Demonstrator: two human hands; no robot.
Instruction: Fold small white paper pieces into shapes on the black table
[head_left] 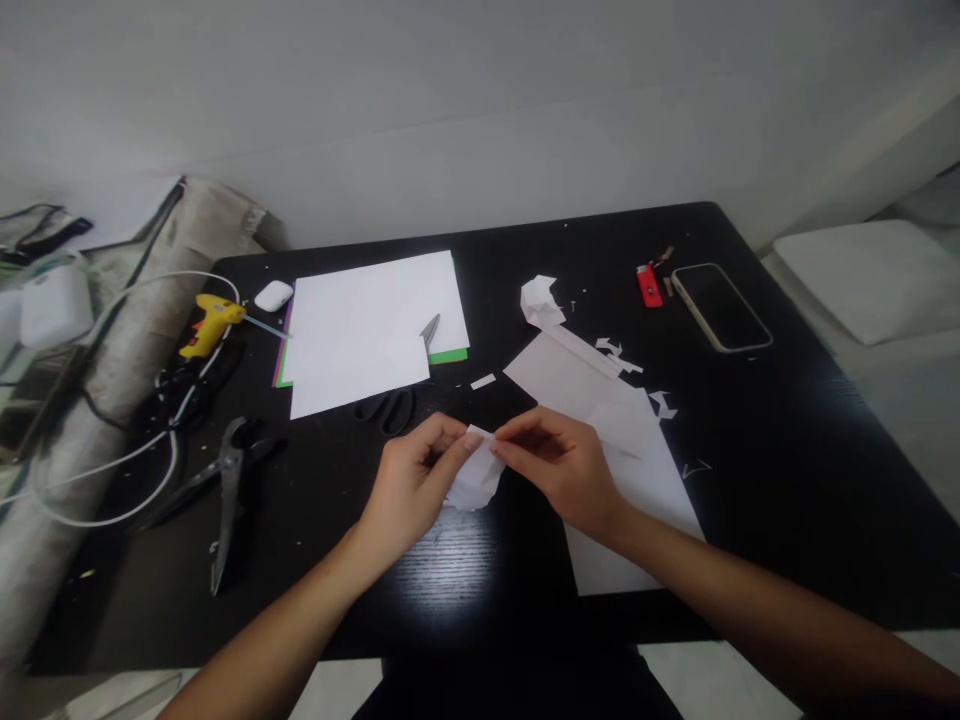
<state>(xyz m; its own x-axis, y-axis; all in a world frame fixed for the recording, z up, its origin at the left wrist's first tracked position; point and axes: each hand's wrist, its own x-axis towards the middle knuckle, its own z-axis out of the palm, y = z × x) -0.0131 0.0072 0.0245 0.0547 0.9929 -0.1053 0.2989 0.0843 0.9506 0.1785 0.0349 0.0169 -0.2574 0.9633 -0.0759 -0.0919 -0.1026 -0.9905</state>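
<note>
Pinching paper piece (475,478) between left hand (417,486), right hand (556,466).

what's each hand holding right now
Left hand: closed, pinching the folded white paper.
Right hand: closed, pinching the same paper's top edge.

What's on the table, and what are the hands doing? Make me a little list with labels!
Hands: left hand and right hand both pinch a small white paper piece just above the table
Table: black table
Under the right hand: large white sheet
Left side: yellow glue gun, pliers, white earbud case
Middle: paper stack lying over scissors
Far right: red lighter, phone
</note>
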